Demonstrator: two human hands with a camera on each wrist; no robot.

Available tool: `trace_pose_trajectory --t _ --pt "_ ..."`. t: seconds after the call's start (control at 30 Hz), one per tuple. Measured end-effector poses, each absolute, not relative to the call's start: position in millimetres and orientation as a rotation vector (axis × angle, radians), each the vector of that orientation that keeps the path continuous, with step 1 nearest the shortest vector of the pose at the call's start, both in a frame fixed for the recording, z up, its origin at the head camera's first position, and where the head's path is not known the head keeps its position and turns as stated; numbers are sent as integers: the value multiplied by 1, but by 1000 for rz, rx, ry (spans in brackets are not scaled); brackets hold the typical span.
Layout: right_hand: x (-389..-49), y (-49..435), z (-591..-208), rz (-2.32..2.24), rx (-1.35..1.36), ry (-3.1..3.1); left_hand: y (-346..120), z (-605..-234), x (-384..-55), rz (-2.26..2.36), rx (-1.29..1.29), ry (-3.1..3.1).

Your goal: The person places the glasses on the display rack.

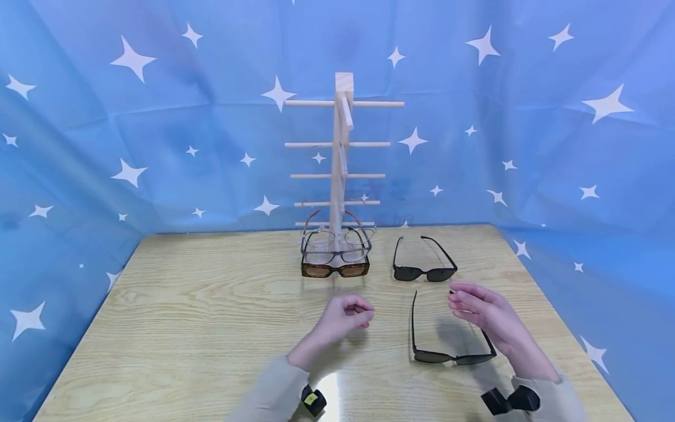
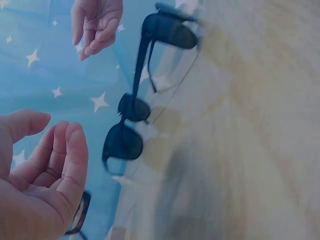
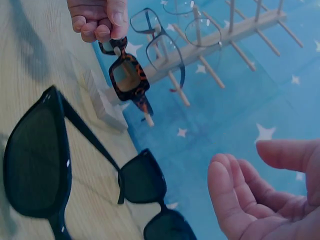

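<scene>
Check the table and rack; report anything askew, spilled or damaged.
Nothing stands out: no spill or visible damage. The nearer sunglasses and farther sunglasses rest on the table, temples open; the wooden rack stands upright.

Looks like bare wood on the display rack (image 1: 337, 158), smooth, matt. Shows wood grain across the tabletop (image 1: 184, 310), glossy under glare. Reads as smooth black plastic on the nearer sunglasses (image 1: 432, 356). Suggests glossy plastic on the tortoiseshell glasses (image 3: 126, 75), thin metal on the wire-rimmed glasses (image 3: 204, 33). Appears as creased cloth in the backdrop (image 1: 211, 126), matt cloth at the sleeves (image 1: 269, 391).
</scene>
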State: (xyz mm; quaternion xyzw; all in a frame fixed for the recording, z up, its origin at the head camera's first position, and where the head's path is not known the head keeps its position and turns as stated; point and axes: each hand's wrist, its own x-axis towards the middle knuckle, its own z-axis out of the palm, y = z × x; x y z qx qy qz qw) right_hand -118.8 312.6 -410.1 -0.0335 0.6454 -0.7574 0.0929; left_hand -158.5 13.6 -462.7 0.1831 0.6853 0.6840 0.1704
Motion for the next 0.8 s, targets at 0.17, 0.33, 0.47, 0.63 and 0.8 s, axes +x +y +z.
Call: trace_pose_trajectory --t 0.17,0.33,0.47,0.63,0.8 --pt "-113 322 -414 -2209 -27 1991 31 -469 -151 1917 523 1942" --pt "-109 332 -417 -2141 25 2106 46 -473 -146 1891 529 1967" --pt "-106 339 -421 -2100 66 2185 55 -475 -141 1887 533 1961" --pt "-103 347 -426 -2039 176 2291 67 -479 -136 1886 542 1940" --pt "-99 352 -434 -1871 292 2459 75 -484 -131 1887 535 1934"
